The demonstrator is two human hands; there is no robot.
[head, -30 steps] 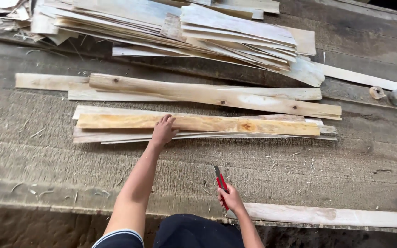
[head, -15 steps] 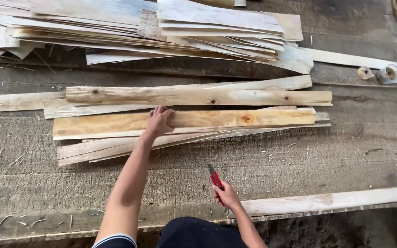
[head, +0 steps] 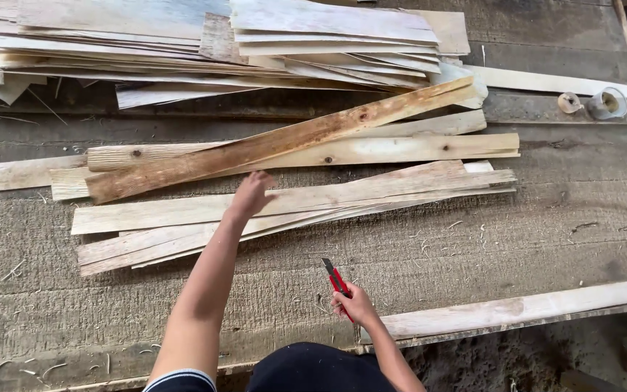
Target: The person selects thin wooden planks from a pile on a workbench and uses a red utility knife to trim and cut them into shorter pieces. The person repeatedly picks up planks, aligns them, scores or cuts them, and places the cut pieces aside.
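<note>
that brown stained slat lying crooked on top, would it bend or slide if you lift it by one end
The brown slat looks thin and long, so it would probably flex a little and feel light. It rests tilted across the pale slats beside the left hand, so a push would likely slide or pivot it, not roll it.

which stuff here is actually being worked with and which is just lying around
In use: brown-stained slat by the left hand; red utility knife in the right hand; thin strips below.
Lying about: veneer stack; tape rolls; edge board.
</note>
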